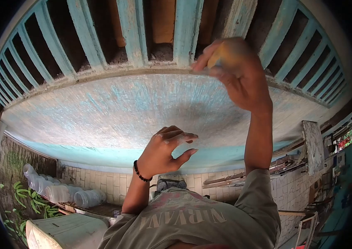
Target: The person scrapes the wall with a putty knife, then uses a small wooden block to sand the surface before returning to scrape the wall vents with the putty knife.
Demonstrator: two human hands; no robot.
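Observation:
My right hand (236, 74) is raised near the top edge of the wall, its fingers closed round a yellowish object (225, 54) that is blurred by motion. The turquoise slats (186, 33) stand just behind it. My left hand (167, 150) hangs in front of the lower wall, with thumb and fingers apart and nothing between them. Pale dust coats its fingertips, and a black bead bracelet circles the wrist. The wall (142, 103) shows worn, patchy turquoise and whitish paint.
Clear plastic containers (59, 191) and green plants (26, 197) are at the lower left, above a whitish box-like object (66, 230). Wooden strips (242, 178) and an upright weathered board (313, 147) stand at the right. Pale tiles (109, 180) cover the floor.

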